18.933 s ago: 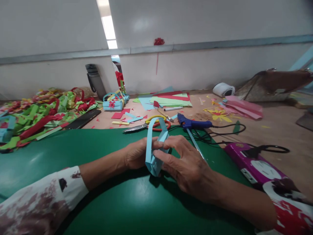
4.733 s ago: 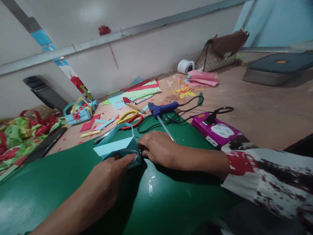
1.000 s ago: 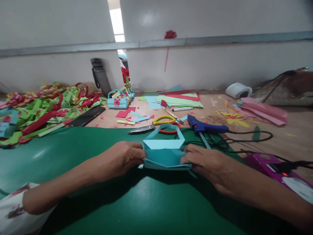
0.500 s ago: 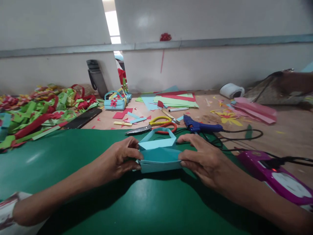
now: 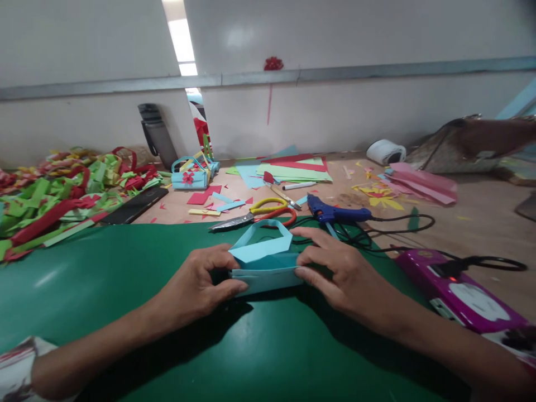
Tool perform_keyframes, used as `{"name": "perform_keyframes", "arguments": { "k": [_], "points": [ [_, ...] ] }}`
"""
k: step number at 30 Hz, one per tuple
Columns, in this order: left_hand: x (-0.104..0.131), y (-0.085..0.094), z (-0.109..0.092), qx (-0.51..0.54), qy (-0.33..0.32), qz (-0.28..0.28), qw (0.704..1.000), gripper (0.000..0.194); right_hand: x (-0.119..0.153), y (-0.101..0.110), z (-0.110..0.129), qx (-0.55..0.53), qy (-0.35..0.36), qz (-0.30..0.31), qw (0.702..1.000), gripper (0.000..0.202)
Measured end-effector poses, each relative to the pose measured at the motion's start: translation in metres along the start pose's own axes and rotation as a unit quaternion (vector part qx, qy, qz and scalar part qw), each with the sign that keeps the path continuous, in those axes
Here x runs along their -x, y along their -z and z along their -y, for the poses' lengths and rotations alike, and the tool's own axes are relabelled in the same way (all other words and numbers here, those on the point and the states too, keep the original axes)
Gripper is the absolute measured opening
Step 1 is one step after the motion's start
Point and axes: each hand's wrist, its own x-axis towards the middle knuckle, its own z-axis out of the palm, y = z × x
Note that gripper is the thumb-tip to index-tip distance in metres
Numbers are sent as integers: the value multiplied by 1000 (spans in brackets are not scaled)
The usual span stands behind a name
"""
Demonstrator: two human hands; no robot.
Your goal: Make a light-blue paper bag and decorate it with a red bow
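A light-blue folded paper bag [image 5: 268, 282] with a paper handle and a flap is held between my hands over the green mat [image 5: 176, 352]. My left hand [image 5: 209, 279] grips its left end, thumb across the front and fingers behind. At the right end, my right hand [image 5: 335, 273] pinches the side with thumb and fingers. The bag's top gapes between the front panel and the flap. Just behind it lie scissors [image 5: 230, 223] with yellow and orange handles, and a blue glue gun [image 5: 339, 212].
Paper strips [image 5: 54, 195] are heaped at the left beside a black phone [image 5: 136, 205]. Small finished paper bags [image 5: 189, 180] stand near a grey bottle [image 5: 157, 134]. Coloured sheets [image 5: 293, 170] lie at the back. A purple power strip [image 5: 460, 290] with cords sits at the right.
My left thumb has moved onto the bag's front. The flap with the handle has come down nearer the front panel, narrowing the opening. The view has shifted slightly right.
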Motion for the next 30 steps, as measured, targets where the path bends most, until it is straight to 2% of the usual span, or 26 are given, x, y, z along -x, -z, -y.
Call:
{"name": "perform_keyframes", "arguments": {
  "k": [3,6,11,13,16,19,24,30],
  "points": [
    [1,-6,0,12,1,-21,1000,16,0,-2,0,-19,-16,-8,1000,13],
    [1,-8,-1,17,3,-20,1000,16,-2,-2,1,-38,-37,-23,998,6],
    [1,-6,-1,9,-11,-27,1000,16,-3,1,5,-45,-54,-61,996,8],
    [2,-6,-2,4,-17,-28,999,17,-4,2,5,-39,-54,-83,994,15],
    [2,-7,-3,0,-25,-26,999,18,-5,1,7,-38,-36,-95,994,23],
    [2,-9,-6,-11,-23,-36,999,18,-8,-1,9,-39,0,-97,994,19],
    [4,-15,-7,-16,9,-86,996,14,-10,-3,12,-22,36,-105,994,14],
    [6,-27,-5,52,64,-144,986,8,-9,-5,10,-22,41,-96,994,11]
  ]
}}
